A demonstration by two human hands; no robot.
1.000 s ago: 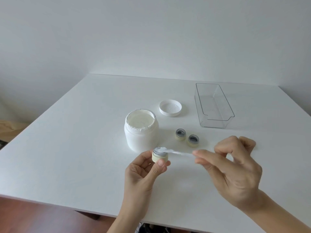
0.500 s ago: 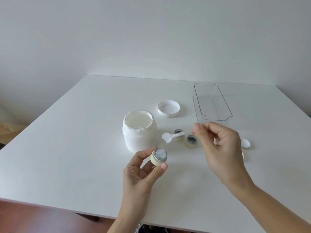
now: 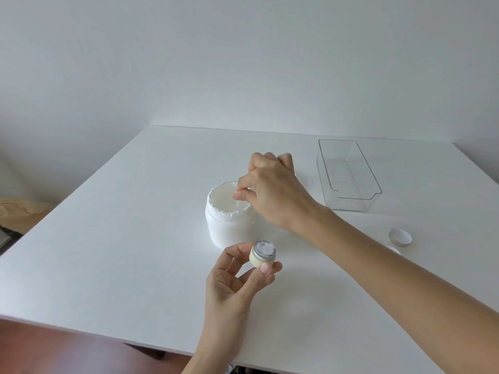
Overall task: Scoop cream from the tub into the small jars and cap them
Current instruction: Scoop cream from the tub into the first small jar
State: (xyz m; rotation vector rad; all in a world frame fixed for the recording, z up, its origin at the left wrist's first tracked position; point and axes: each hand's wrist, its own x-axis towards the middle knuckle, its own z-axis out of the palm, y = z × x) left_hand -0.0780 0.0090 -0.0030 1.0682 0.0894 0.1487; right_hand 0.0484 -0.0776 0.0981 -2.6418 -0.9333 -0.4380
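Note:
The white cream tub (image 3: 229,228) stands open in the middle of the table, full of cream. My right hand (image 3: 272,190) hovers over its mouth with fingers pinched on a small white spatula, which dips into the cream and is mostly hidden. In front of the tub, my left hand (image 3: 237,282) holds a small cream-coloured jar (image 3: 263,253) between thumb and fingertips; its open top shows white cream. The other small jars and the tub's lid are hidden behind my right arm.
A clear plastic bin (image 3: 348,176) sits empty at the back right. A small jar cap (image 3: 400,237) lies at the right, with another cap (image 3: 393,249) partly hidden by my forearm. The table's near edge (image 3: 81,330) runs close to my body.
My right hand has carried the spatula from the small jar leftward and back to the tub's mouth. My left hand keeps the small jar in about the same place.

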